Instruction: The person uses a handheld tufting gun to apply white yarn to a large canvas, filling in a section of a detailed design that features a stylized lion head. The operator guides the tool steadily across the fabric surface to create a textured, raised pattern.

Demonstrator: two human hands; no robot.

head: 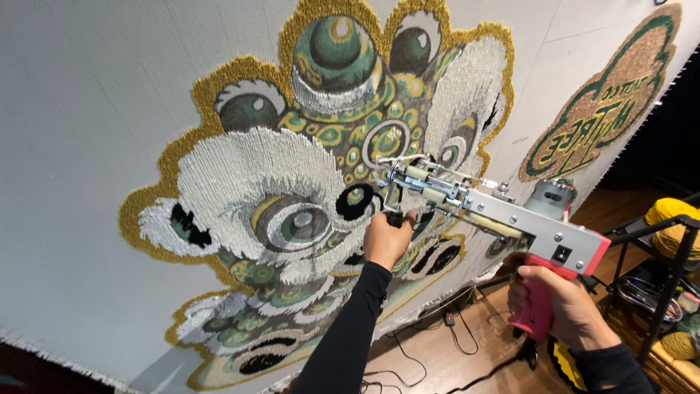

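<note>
Head view, looking up along a stretched backing cloth (95,146). My right hand (561,306) is closed in a full grip around the pink plastic handle of a tufting gun (503,211), at the right and near me; the gun's body is a flat grey metal bar with screws, a small motor on top and a cluster of bright metal rods and cream rollers at its far end, which meets the cloth near the middle of the design. My left hand (386,237), in a black sleeve, is closed in a grip on the gun's short black front handle just under that end.

The cloth is a fine, pale grey weave, taut and tilted. On it sits a tufted lion head (292,219): ribbed loops of white, dark and light green, black patches, round eyes, and a thick ochre outline with a scalloped edge. To the far right lies a second tufted piece, an oval emblem (605,109) in ochre, green and white.

Below, black cables (408,365) trail over a wooden floor (459,343). At the right a black metal rack (663,284) carries yellow yarn (674,219) on top; what else it holds I cannot tell.
</note>
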